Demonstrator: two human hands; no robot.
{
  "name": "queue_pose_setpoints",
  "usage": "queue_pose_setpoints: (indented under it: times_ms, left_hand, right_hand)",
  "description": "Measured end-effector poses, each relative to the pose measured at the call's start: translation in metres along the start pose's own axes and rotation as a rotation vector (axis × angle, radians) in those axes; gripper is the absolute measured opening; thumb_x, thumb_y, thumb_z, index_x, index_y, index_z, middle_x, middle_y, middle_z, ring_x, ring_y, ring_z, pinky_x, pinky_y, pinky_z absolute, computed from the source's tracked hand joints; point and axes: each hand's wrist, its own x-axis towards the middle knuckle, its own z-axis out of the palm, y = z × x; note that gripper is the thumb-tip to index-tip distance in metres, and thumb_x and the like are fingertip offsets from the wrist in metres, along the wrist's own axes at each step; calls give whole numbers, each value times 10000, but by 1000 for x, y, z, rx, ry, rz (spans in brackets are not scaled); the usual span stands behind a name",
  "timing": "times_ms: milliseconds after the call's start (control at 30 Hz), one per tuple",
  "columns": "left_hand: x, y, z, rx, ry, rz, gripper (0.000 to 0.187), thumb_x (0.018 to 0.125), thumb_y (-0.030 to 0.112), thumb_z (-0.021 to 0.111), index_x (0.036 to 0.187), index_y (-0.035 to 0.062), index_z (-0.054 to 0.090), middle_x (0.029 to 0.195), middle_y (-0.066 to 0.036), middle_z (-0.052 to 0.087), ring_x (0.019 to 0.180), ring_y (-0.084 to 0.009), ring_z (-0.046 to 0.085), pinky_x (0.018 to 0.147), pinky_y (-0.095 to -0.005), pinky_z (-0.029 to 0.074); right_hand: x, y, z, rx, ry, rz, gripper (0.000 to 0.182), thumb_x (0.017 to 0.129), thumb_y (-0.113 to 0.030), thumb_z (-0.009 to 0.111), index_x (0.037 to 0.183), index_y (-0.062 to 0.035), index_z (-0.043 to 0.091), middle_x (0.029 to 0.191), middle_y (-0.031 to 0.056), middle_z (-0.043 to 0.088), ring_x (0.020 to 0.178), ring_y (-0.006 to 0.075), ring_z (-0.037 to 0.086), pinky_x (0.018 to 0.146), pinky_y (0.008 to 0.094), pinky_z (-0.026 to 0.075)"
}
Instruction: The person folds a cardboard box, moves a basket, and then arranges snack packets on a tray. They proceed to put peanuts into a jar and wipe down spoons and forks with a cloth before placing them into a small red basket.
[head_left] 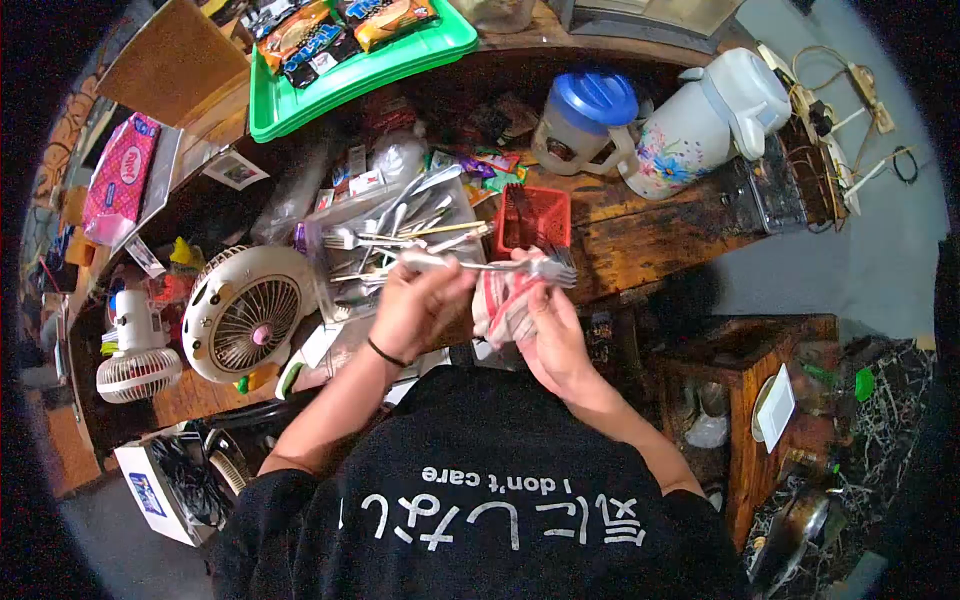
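My left hand [425, 300] is closed around the handle of a metal fork [500, 266], whose tines point to the right. In my right hand [556, 338] is a red-and-white cloth [500, 305], bunched up against the fork near its head. Just beyond my left hand stands a clear plastic container [318, 265] full of loose forks, spoons and other cutlery. A small red basket [555, 222] sits just past the cloth, with dark fork-like pieces standing in it.
On the wooden table [655, 235], a blue-lidded pitcher [590, 115] and a floral thermos [705, 125] stand back right. A green tray [375, 90] holds snack packs. Two small fans, a round fan [250, 315] and a smaller fan [140, 365], are at left. A wooden stool [745, 370] stands right.
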Motion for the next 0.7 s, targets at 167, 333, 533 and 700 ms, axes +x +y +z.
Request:
queue_pose_setpoints:
  times_ms: [167,333,533,700]
  left_hand:
    - [-5,-37,4,437,-401,80,122,914,110,619,844,44,544,780,-69,639,678,-123,633,612,-249,532]
    - [-15,-33,28,639,-430,5,168,922,144,614,839,13,548,665,-29,600,596,-109,592,541,-250,481]
    - [-8,-44,31,924,-429,354,233,875,143,667,729,-11,568,575,-48,573,527,-86,573,487,-267,438]
    - [-14,-40,39,1082,-518,576,218,847,141,687,742,-25,592,602,-130,569,506,-175,582,486,-322,429]
  right_hand:
    - [6,-9,-14,-387,106,-199,317,970,-228,538,1215,-28,507,963,31,623,795,98,598,693,261,506]
    - [7,-13,0,-441,96,-113,361,968,-267,541,1220,-9,525,1109,77,627,893,106,594,756,252,487]
    - [4,-13,-5,-280,121,-141,320,960,-216,554,1198,-2,551,1082,74,634,912,137,618,761,269,498]
    - [16,-30,-11,-44,301,-150,242,949,-238,568,1074,-30,574,926,87,651,764,188,643,708,351,538]
